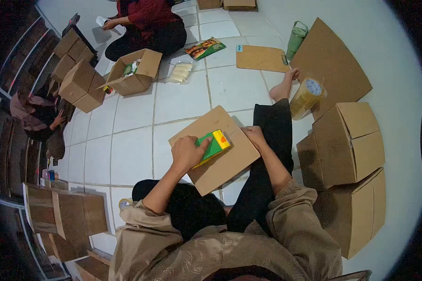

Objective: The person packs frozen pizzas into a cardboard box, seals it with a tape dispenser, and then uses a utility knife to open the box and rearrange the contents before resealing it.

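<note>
Across my lap lies a flat brown cardboard piece (237, 157), set at an angle. My left hand (187, 152) is closed round a green-and-yellow box-shaped item (213, 148), with the thumb along its green face. The item rests on or close over the cardboard, its yellow end with an orange mark pointing up and right. At the right edge of the cardboard, my right hand (254, 136) grips the rim, its fingertips partly hidden.
Closed cartons (351, 145) are stacked at right, near tape rolls (307, 98) and a green bottle (297, 41). An open box (136, 75) stands by a seated person (147, 28). More cartons (75, 210) stand at left, where another person (37, 114) sits.
</note>
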Demonstrator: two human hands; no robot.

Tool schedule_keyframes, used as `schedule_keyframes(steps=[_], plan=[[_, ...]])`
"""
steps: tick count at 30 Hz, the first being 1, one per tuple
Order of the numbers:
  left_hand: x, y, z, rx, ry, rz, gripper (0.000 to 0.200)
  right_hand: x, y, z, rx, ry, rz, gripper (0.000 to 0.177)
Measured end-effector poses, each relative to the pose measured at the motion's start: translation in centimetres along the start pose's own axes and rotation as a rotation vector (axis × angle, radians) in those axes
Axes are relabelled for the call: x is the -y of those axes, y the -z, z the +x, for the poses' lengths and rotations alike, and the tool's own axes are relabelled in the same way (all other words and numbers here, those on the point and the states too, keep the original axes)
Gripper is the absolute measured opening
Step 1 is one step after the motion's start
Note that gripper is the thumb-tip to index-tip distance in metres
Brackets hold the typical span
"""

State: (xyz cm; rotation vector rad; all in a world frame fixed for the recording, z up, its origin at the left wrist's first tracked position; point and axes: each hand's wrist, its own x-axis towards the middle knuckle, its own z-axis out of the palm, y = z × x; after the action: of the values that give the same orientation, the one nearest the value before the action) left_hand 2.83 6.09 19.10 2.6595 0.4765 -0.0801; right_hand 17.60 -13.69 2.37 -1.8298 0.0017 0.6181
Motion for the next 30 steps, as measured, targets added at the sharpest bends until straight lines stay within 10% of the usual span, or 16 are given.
schedule_keyframes(steps=[6,29,30], plan=[[1.0,-0.4,0.2,0.001,-0.002,0.002,0.060,5.9,0.4,-4.6,0.002,0.686,-0.757,0.054],[10.6,4.7,-4.8,0.250,0.239,0.354,0.063,7.8,-5.8,-9.7,-0.310,0.695,-1.516,0.055],[10.6,4.9,-4.5,0.238,0.247,0.352,0.063,7.6,-7.5,-10.3,-0.069,0.767,-1.321,0.056]])
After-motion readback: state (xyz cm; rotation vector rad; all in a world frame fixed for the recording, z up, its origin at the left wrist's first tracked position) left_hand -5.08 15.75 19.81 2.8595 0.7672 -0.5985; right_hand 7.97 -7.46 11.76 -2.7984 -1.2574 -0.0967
